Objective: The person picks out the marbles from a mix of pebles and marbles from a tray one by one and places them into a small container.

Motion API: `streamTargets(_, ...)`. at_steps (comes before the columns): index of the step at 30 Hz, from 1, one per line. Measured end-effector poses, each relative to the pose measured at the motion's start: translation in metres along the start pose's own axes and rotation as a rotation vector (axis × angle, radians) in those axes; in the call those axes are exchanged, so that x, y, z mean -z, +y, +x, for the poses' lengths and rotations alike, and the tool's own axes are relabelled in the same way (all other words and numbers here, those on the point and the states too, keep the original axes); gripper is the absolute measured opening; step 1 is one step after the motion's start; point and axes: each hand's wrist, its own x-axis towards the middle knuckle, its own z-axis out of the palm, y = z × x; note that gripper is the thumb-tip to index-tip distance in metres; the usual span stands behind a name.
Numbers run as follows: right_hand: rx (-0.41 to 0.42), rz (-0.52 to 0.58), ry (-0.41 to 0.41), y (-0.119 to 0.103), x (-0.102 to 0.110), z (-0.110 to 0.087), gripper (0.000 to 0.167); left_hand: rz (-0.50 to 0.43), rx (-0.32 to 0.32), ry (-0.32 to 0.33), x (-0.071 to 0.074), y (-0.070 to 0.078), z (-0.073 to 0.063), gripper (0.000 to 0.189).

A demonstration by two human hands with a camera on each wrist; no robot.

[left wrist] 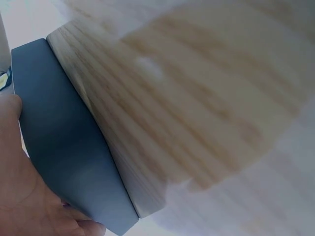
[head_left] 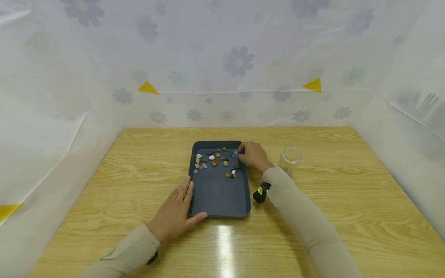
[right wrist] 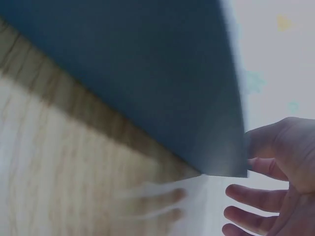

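A dark grey rectangular tray [head_left: 219, 197] lies on the table with several small stones [head_left: 213, 163] spread over its far half. My left hand [head_left: 175, 214] rests along the tray's left side, fingers straight and thumb at the near edge; the left wrist view shows it beside the tray wall [left wrist: 64, 118]. My right hand [head_left: 254, 155] reaches over the far right rim and pinches a small purple stone [head_left: 240, 153] between thumb and index finger. In the right wrist view, the tray wall [right wrist: 147, 73] hides those fingertips, while the other fingers [right wrist: 256, 199] spread loosely outside.
A clear glass jar [head_left: 291, 156] with a few small stones at its bottom stands right of the tray, close behind the right forearm. The wooden table [head_left: 139, 162] is bordered by a flowered white curtain [head_left: 240, 108] at the back and plain sheeting at the sides.
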Motion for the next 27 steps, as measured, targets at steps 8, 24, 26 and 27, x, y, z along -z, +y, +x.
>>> streamTargets(8,0.025,0.041,0.046,-0.010,0.022,-0.015,0.022,-0.002,0.012,-0.013,-0.001,-0.001,0.000,0.097)
streamTargets(24,0.196,-0.015,0.195,-0.002,0.086,-0.065,0.020,-0.002,0.004,-0.015,-0.002,0.001,0.002,0.097)
streamTargets(26,0.213,-0.031,0.228,0.004,0.093,-0.072,0.018,-0.002,0.000,-0.018,-0.002,0.001,0.002,0.097)
streamTargets(27,0.219,-0.038,0.244,0.008,0.096,-0.076,0.016,-0.004,-0.001,-0.018,-0.002,0.001,0.003,0.097)
